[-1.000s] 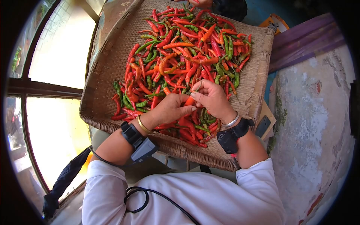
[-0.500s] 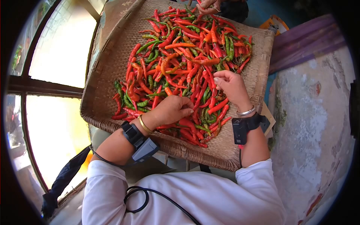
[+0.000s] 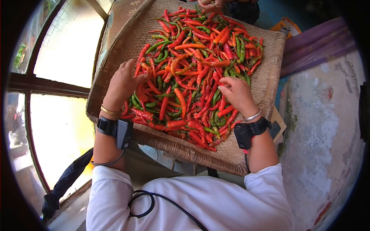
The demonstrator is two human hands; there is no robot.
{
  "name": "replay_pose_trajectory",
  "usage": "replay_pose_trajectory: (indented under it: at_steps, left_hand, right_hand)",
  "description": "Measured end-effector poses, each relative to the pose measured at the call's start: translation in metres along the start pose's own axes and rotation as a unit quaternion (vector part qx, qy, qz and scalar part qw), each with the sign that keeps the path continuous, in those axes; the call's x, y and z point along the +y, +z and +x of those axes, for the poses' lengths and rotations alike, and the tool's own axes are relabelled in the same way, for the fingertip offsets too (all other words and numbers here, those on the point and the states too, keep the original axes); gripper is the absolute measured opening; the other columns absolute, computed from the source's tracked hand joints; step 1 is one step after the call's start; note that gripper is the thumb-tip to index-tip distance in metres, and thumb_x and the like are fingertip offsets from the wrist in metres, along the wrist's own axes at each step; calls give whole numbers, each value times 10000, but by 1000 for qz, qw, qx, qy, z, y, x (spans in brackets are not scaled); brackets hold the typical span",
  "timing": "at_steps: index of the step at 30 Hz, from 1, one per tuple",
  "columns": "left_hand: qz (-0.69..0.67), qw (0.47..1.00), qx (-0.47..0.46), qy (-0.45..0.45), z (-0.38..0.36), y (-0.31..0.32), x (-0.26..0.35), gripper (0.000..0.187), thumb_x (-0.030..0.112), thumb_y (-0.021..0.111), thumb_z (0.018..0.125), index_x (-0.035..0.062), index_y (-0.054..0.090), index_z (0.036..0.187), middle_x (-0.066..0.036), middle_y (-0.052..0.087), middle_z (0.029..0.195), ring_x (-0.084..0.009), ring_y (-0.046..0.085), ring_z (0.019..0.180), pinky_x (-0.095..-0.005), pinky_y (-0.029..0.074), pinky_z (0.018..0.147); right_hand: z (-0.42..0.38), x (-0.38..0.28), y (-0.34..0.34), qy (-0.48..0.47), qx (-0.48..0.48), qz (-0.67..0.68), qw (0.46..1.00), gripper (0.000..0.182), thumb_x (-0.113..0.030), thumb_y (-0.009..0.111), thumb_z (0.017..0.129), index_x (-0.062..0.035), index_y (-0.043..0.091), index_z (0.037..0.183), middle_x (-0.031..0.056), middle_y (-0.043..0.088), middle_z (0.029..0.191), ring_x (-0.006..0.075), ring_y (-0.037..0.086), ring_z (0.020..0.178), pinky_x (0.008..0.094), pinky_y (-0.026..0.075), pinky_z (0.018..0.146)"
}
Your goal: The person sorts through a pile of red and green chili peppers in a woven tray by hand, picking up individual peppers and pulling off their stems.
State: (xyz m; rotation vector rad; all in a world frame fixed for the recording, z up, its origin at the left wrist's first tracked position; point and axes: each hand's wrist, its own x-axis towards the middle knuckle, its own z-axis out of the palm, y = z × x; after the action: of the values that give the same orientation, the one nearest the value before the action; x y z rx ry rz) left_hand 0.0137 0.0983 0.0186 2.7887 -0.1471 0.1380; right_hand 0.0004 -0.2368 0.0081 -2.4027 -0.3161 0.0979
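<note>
A shallow woven basket (image 3: 185, 148) holds a broad heap of red, orange and green chilli peppers (image 3: 192, 69). My left hand (image 3: 122, 82) is over the left side of the heap, palm down, thumb apart from the fingers, with nothing visible in it. At the right side of the heap is my right hand (image 3: 237, 92), its thumb and fingertips pinched together beside the peppers. Whatever it may hold is too small to make out.
Another person's hand (image 3: 210, 5) is at the basket's far edge. Window frames (image 3: 50, 88) stand at the left, a worn wall (image 3: 320, 142) at the right. A purple cloth (image 3: 316, 46) and an orange container (image 3: 287, 26) lie beyond the basket's right corner.
My left hand has moved left and away from me, from the near middle of the heap to its left side, and its fingers have spread. My right hand has barely moved.
</note>
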Motion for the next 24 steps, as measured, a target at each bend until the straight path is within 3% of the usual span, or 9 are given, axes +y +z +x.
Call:
replay_pose_trajectory:
  at_steps: [4,6,7,9,11,14,16,20,24]
  left_hand:
    - [-31,996,-78,7,-3,11,-2,493,313,655,718,35,486,1089,-174,572,983,-334,539,939,-416,444,765]
    - [8,977,-207,-43,-1,14,11,437,329,664,701,62,491,1000,-165,603,840,-355,562,864,-430,455,710]
    - [17,990,-138,12,-3,21,9,363,278,654,695,78,475,939,-159,604,737,-353,580,785,-435,460,668]
    - [1,985,-173,-14,0,22,12,337,237,634,700,77,481,954,-160,602,736,-346,583,758,-428,462,658]
    - [-14,977,-207,-40,1,23,16,317,195,614,705,76,488,970,-161,601,734,-339,586,730,-421,464,647]
    - [-21,988,-151,5,-8,26,26,349,114,595,702,76,519,1041,-151,602,708,-296,600,694,-392,466,613]
    - [-74,979,-137,130,-17,27,42,278,87,580,703,70,548,979,-132,609,721,-295,598,689,-385,466,593]
    - [-67,954,-212,201,-38,29,78,280,57,557,685,93,556,963,-103,564,670,-286,577,655,-378,459,575]
    - [-28,924,-193,330,-53,40,95,298,112,582,703,97,548,999,-79,538,650,-259,569,652,-358,463,585]
  right_hand:
    - [-1,-3,1,17,-11,53,998,190,-169,623,736,-16,604,849,113,606,694,250,588,617,331,457,575]
    - [-1,-3,3,22,-18,63,998,189,-168,625,738,-14,605,847,115,613,702,245,590,612,322,459,574]
    - [-2,-2,5,18,-18,64,998,192,-164,625,741,-12,607,858,117,616,711,234,593,616,312,461,577]
    - [-3,-5,7,14,-20,64,998,195,-160,625,744,-10,609,868,120,620,719,224,597,620,301,462,581]
    - [-4,-12,6,31,-58,83,994,211,-133,618,760,0,608,924,71,621,725,113,571,617,250,457,576]
    - [-4,-14,10,23,-77,115,990,225,-146,617,765,4,608,933,67,626,741,107,567,622,248,456,579]
    - [-5,-18,11,26,-86,123,988,228,-149,617,765,5,608,933,62,626,743,106,565,623,246,455,580]
    - [-7,-22,15,29,-114,144,983,207,-161,619,757,-7,608,895,98,620,707,175,597,621,285,462,585]
    - [-8,-20,23,9,-125,147,981,205,-164,620,750,-10,608,884,106,616,699,190,599,622,291,463,584]
